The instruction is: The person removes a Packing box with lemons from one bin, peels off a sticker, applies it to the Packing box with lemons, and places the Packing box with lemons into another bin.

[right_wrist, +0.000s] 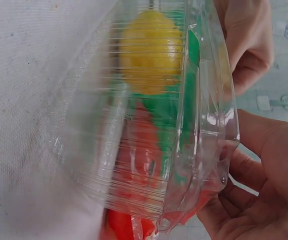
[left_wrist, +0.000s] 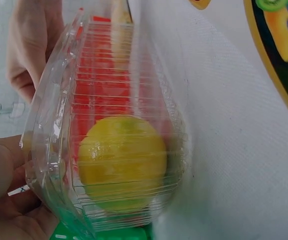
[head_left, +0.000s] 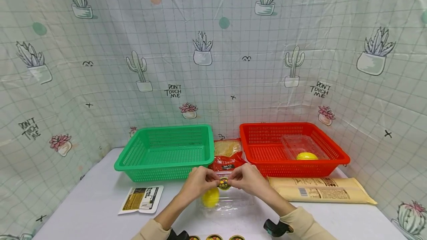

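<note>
A clear plastic clamshell box [head_left: 233,205] stands on the white table in front of me, its lid down. Inside, toward its left end, lies a yellow lemon [left_wrist: 123,164], seen through the ribbed wall. Over the lid, a small round sticker [head_left: 224,183] with a dark, fruit-coloured print is stretched between my two hands. My left hand [head_left: 199,181] pinches its left edge with thumb and fingertips. At the opposite edge my right hand [head_left: 248,179] pinches it likewise. Both wrist views show the fingers close over the lid; the sticker itself is hidden there.
A green basket [head_left: 163,168] stands back left. The red basket [head_left: 300,167] at back right holds another clear box with a yellow fruit [head_left: 307,156]. Between them lies a red food packet [head_left: 227,155]. A flat pouch [head_left: 141,199], a long beige package [head_left: 321,190] and round stickers [head_left: 214,237] lie nearer.
</note>
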Tool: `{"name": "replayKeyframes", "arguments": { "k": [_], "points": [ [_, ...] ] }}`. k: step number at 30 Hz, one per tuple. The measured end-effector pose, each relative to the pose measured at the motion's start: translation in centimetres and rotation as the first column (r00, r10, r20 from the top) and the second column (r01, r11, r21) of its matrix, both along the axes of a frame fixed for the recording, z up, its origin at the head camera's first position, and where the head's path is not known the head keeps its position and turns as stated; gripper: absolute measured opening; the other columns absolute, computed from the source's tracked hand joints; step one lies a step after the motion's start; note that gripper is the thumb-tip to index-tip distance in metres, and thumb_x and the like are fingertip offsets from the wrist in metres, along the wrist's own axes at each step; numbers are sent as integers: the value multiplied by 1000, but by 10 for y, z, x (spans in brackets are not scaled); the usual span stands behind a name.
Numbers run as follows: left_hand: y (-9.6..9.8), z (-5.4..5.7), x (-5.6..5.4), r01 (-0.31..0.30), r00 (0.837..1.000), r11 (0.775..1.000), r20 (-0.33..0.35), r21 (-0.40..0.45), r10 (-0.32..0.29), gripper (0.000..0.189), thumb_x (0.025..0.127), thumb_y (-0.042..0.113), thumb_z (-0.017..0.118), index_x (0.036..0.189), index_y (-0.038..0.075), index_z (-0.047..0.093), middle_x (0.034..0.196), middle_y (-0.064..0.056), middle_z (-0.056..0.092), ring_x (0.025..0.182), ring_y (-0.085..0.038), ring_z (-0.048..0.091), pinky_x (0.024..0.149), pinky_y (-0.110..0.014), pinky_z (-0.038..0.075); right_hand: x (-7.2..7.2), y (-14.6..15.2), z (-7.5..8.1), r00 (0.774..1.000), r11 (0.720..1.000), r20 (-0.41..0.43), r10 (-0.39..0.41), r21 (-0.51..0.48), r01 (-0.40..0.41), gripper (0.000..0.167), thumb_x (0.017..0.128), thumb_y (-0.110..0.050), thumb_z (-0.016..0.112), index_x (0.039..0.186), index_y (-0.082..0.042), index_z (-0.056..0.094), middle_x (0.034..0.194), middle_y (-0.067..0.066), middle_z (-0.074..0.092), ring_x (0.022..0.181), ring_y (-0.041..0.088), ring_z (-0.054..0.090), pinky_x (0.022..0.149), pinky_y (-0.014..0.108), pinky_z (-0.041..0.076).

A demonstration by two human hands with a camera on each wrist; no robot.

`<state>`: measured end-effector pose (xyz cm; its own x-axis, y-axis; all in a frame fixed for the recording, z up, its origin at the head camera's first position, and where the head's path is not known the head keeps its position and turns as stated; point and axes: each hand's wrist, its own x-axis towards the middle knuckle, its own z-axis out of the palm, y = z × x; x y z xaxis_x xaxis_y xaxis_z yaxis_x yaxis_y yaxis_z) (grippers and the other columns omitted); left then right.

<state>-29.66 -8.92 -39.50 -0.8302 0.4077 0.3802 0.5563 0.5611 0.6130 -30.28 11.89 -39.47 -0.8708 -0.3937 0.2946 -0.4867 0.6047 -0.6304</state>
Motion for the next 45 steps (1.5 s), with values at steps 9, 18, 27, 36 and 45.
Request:
{"name": "replayKeyframes", "arguments": {
  "k": [9,18,27,36,45],
  "points": [
    [4,-2,1,-49,997,995,-55,-81,45,5,82,7,74,80,6,77,68,2,70,60,2,53,60,-16,41,6,-5,-1,996,994,-72,-45,94,51,7,78,-16,81,73,-18,75,64,-9,67,55,-1,53,50,18,42],
    [-1,-1,19,-241,962,940,-187,-241,199,19,78,31,82,92,19,78,88,5,68,77,-11,53,56,-20,38,15,-2,-4,967,947,-109,-230,205,248,50,71,-48,84,108,-18,72,99,4,61,79,14,54,64,30,46],
    [-3,-6,21,-148,981,945,-166,-290,102,57,86,35,74,128,-2,63,141,-19,55,123,-36,55,96,-54,50,10,6,-12,984,966,-30,-176,188,179,74,74,-57,78,129,-9,63,120,12,62,104,28,62,82,51,55],
    [-3,-6,11,-77,995,963,-83,-260,58,59,88,37,70,130,-3,60,137,-18,59,127,-39,54,105,-60,41,5,7,-10,991,976,-15,-130,176,131,70,76,-54,78,128,-9,63,122,12,62,104,29,63,83,52,54],
    [-7,-7,0,-32,998,983,-66,-182,20,46,88,28,72,123,-1,66,127,-16,66,114,-34,61,96,-52,49,-8,20,-9,999,995,-31,26,92,-23,46,83,-38,77,116,-8,66,113,10,70,110,30,62,91,49,52]
  ]
}}
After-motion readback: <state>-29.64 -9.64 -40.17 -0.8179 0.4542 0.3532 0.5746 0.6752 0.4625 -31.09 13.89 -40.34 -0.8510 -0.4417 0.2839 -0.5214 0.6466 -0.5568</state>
